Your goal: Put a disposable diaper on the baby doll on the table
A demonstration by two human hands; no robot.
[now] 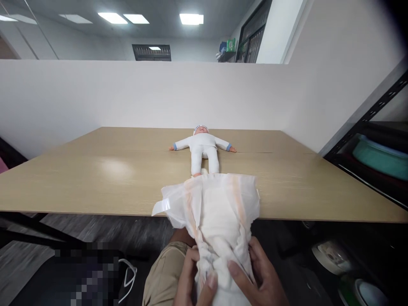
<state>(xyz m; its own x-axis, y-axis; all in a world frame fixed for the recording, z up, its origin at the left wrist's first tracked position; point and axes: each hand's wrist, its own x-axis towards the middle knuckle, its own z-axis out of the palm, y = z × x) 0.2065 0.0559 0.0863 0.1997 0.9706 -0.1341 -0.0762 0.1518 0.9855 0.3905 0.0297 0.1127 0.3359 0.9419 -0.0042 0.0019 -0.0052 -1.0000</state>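
An unfolded white diaper (219, 212) with peach-coloured side strips stretches up from my lap, its far end overlapping the table's front edge. My left hand (197, 280) grips its near left side, thumb on top. On the near right side, my right hand (259, 276) pinches it, thumb pressed into the padding and fingers behind. A side tab sticks out to the left at the diaper's far end. Beyond it a baby doll (204, 144) in white clothes with blue cuffs lies on its back, arms spread and feet towards me. The diaper partly hides its feet.
The wooden table (134, 187) reaches back to a low white partition (178, 93). A black rack (376, 170) holding a teal item stands at the right. Below the table's left side are a dark object (54, 280) and a white cable (129, 278).
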